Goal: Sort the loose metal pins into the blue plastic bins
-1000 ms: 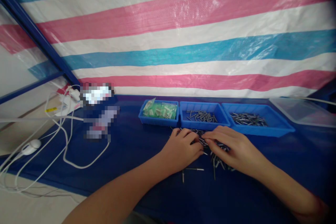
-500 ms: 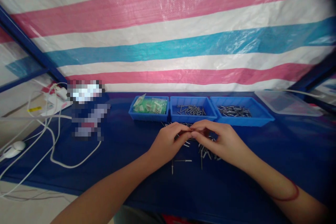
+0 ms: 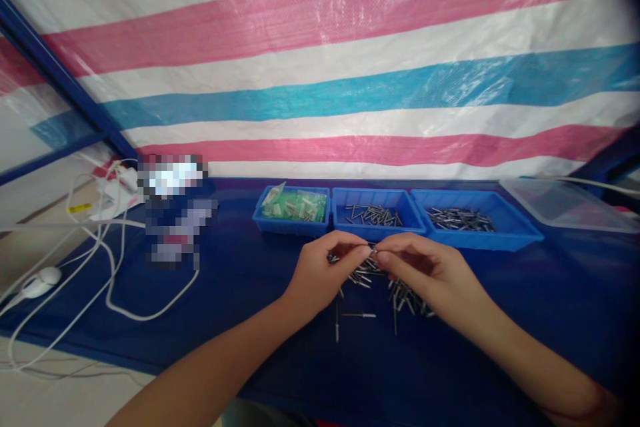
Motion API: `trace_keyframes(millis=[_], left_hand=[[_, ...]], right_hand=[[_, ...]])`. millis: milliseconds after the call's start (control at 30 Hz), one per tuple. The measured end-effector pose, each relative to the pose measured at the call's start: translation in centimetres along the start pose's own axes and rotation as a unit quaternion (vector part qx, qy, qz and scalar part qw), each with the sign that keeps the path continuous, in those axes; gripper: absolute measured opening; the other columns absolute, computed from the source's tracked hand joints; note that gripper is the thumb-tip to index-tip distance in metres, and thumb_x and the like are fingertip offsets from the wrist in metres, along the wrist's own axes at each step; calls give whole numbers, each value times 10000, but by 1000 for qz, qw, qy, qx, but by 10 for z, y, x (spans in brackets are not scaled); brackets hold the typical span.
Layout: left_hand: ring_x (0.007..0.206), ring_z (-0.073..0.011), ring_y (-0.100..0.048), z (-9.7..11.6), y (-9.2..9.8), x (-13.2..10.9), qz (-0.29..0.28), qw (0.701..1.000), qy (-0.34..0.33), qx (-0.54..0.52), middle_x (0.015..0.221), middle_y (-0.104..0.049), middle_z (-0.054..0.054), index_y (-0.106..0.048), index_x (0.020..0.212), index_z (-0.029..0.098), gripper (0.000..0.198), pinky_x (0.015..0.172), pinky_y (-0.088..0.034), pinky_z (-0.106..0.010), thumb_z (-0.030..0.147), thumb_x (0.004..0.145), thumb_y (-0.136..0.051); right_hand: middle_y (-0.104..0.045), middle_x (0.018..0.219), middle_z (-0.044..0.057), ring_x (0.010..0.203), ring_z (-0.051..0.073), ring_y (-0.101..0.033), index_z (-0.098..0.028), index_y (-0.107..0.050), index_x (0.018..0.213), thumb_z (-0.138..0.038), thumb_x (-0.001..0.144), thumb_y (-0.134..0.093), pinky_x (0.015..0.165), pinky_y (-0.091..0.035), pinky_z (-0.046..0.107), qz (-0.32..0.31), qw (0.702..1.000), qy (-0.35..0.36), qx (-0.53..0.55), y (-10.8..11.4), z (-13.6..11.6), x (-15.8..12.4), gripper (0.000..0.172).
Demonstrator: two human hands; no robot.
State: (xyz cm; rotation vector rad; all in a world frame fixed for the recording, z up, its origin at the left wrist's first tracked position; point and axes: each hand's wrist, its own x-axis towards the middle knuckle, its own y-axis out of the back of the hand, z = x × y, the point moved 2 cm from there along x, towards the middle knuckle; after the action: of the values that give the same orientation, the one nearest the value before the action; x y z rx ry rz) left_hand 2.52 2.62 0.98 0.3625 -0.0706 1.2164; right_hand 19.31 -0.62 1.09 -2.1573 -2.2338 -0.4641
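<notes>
My left hand and my right hand meet above the table, thumb and fingertips pinched. Between them shows a small shiny bit of metal, apparently a blind rivet, mostly covered by the fingers. Beneath and around the hands lies a loose heap of blind rivets, thin pins with thicker silvery bodies. Two single rivets lie nearer to me, one crosswise and one pointing toward me. Just behind the hands stand a middle blue bin and a right blue bin, both holding metal rivets or pins.
A left blue bin holds green-backed plastic packets. A clear plastic lid lies at the back right. White cables and a blurred-out device occupy the left side of the blue table. Striped sheeting hangs behind.
The view has shifted slightly, so the bins and table sit a little further right and lower. Both hands keep their pinch; my right hand's fingertips have shifted slightly, and more of the rivet heap shows between them.
</notes>
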Motion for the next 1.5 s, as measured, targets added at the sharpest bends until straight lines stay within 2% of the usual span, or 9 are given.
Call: trace_keyframes(millis=[200,467,767,967,1067,1200,1300,1400,1500], left_hand=[[732,-133,-656,-2,-3,0,-2,990,34,-137,778,-704,-19,-677,878,142,179,700,-505,-221,311,832,-639],[762,-125,-645,11,1,-4,-4,1000,-30,-3,858,-709,-17,-697,910,161,126,709,-488,-202,243,841,-630],[821,-139,-635,10,4,-1,-22,988,-78,129,916,-706,-30,-683,926,163,122,793,-473,-234,226,872,-594],[955,-172,-615,7,-4,-6,-96,965,-141,200,996,-688,-65,-659,994,148,189,890,-449,-281,264,914,-534],[1046,-201,-563,3,-4,-7,-109,944,-163,265,1109,-645,-86,-602,1157,151,326,938,-420,-330,348,902,-555],[1109,-242,-501,-5,-3,-5,-150,903,-173,363,1161,-609,-73,-602,1180,213,369,909,-400,-384,417,873,-585],[1101,-243,-491,-9,-3,-4,-180,878,-167,412,1158,-604,-52,-627,1132,244,305,847,-388,-375,394,868,-602],[1064,-218,-499,-10,-4,-4,-182,865,-173,434,1130,-614,-22,-643,1069,257,212,824,-364,-356,350,888,-587],[999,-191,-510,-9,-6,-4,-171,855,-187,451,1063,-629,-3,-656,975,246,138,810,-339,-343,319,912,-557]], right_hand=[[-634,681,12,582,128,-576,-194,-631,887,-406,796,-638,482,-448,231,-60,993,-87,48,-6,1,0,231],[-594,675,-3,596,128,-524,-203,-672,864,-423,834,-576,532,-419,252,-108,993,-52,-17,-5,-2,1,241],[-680,771,30,689,173,-620,-224,-685,877,-420,775,-659,569,-483,273,24,998,-2,-65,13,1,2,223],[-621,663,14,621,152,-563,-208,-629,704,-412,872,-541,574,-438,281,-13,974,63,-219,18,-9,-2,278],[-668,770,40,705,190,-605,-203,-650,782,-447,854,-547,601,-449,301,87,964,60,-243,43,-11,5,274],[-687,775,58,688,237,-623,-247,-642,818,-529,840,-490,599,-454,353,224,925,-7,-306,95,2,18,321],[-690,748,83,695,318,-641,-258,-641,843,-539,825,-440,603,-453,433,208,853,4,-478,120,21,29,346],[-694,863,127,871,389,-641,-262,-633,884,-525,844,-382,774,-443,542,171,789,92,-583,122,36,35,366],[-699,938,136,919,367,-640,-240,-633,929,-483,864,-406,845,-423,539,168,791,132,-574,108,36,35,338]])
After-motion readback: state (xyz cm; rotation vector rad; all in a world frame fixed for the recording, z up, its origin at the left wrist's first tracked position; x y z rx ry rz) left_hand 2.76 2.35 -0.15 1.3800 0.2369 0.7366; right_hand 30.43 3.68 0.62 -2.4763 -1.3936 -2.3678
